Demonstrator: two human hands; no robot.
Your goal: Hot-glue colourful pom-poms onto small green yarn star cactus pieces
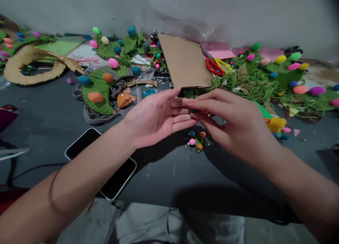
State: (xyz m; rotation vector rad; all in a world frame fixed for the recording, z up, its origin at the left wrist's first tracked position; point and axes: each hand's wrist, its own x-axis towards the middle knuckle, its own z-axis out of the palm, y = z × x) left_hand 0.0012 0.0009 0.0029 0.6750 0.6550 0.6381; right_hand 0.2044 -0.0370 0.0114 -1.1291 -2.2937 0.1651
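A small dark bit [194, 110], mostly hidden, shows at the middle of the scene, between the right fingers and the left fingertips. The left hand [156, 122] is open, palm up, its fingers reaching right. The right hand [227, 118] has its fingers bent toward its thumb and meets the left fingertips; whether it grips the bit cannot be told.

Just on the near side of the hands, a small cluster [199, 145] with blue, orange and pink balls lies on the dark bench [161, 173]. To the left, a phone [120, 178] in a pale case lies partly hidden beneath the left forearm. Farther left are a green yarn-wrapped piece [99, 86] with blue and orange balls, grey cords [92, 117] and, beyond, a tan ring [13, 69].

On the far side stands a tilted cardboard sheet [185, 62], with red-and-yellow-handled scissors [215, 67] at its right edge. Green yarn [254, 86] and coloured balls spread across the far right.
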